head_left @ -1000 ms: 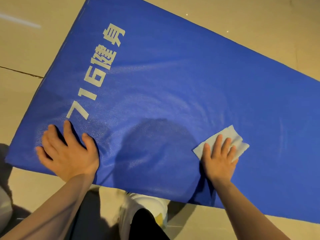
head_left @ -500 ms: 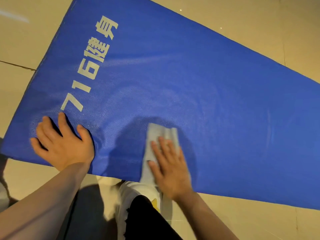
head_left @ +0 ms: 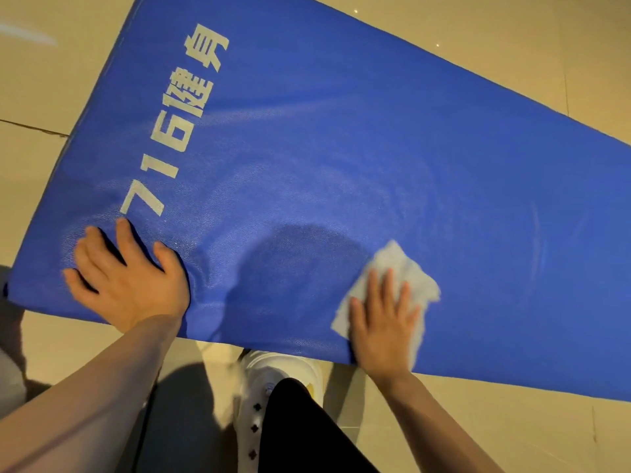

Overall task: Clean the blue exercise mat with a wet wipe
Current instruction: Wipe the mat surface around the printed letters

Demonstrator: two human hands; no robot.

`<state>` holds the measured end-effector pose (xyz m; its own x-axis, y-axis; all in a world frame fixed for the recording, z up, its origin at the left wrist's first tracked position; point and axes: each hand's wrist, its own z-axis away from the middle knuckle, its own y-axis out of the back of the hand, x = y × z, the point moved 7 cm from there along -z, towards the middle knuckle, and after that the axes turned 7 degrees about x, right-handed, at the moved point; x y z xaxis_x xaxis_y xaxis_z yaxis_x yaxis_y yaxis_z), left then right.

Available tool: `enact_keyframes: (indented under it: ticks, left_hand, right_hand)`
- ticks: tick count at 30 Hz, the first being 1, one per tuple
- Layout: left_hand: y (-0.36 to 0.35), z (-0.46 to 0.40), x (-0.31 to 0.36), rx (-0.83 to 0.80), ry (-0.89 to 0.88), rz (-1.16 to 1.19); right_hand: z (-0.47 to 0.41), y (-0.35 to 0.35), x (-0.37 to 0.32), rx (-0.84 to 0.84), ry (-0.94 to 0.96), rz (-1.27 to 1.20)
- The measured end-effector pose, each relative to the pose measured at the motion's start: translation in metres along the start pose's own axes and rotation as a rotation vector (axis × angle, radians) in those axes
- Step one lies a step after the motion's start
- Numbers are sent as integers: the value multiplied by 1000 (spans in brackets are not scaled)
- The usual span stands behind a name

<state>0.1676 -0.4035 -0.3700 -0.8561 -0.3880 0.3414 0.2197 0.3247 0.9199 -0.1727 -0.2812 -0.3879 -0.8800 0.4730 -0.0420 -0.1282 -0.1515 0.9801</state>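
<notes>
i'm seeing the blue mat (head_left: 341, 148) lying on the tile floor (head_left: 41, 80) | left hand (head_left: 126, 278) pressing flat near its corner, fingers spread — holding nothing | right hand (head_left: 386, 322) pressing the wet wipe (head_left: 392, 264) onto the near edge; fingers straight

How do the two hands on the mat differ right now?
The left hand presses bare on the mat, below the white lettering; the right hand presses a wipe. The left spreads its fingers wider than the right. Both lie flat near the mat's near edge.
</notes>
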Motion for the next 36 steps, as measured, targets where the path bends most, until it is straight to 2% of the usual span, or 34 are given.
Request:
enact_keyframes:
  ticks: [2,4,6,8,9,11,14,17,19,21,23,28,30,33,36]
  left_hand:
    - [0,0,0,-6,5,-6]
    - [1,0,1,7,4,-8]
    - [0,0,0,18,2,-6]
    - [-1,1,-1,19,-10,0]
    - [-1,0,-1,16,-15,-2]
    - [-2,0,-2,12,-9,-15]
    - [-2,0,-3,23,4,-6]
    - [-1,-1,-2,30,6,8]
    - [-1,0,0,29,11,8]
    - [-1,0,0,26,13,3]
    - [-1,-1,0,23,15,7]
    - [3,-4,-3,-24,52,53]
    - [5,-8,-6,-51,66,83]
    - [8,-11,-9,-131,80,153]
    - [17,-16,-7,-169,32,198]
  right_hand:
    - [-5,17,-70,-1,273,-82]
    - [-18,22,-108,-4,491,-113]
    - [-40,16,-120,-56,601,-138]
    - [-68,19,-117,-23,648,-107]
    - [-86,25,-109,34,617,-102]
    - [-125,32,-75,57,433,-98]
    - [-156,39,10,16,-21,-63]
    - [-143,44,79,-32,-330,-49]
    - [-125,41,90,-33,-461,-49]
    - [-112,35,70,-5,-511,-60]
    - [-105,29,25,34,-384,-19]
    - [-37,11,-154,82,438,-111]
    - [-10,7,-193,53,651,-82]
    - [-6,21,-196,24,728,-179]
    - [-26,56,-174,122,575,-429]
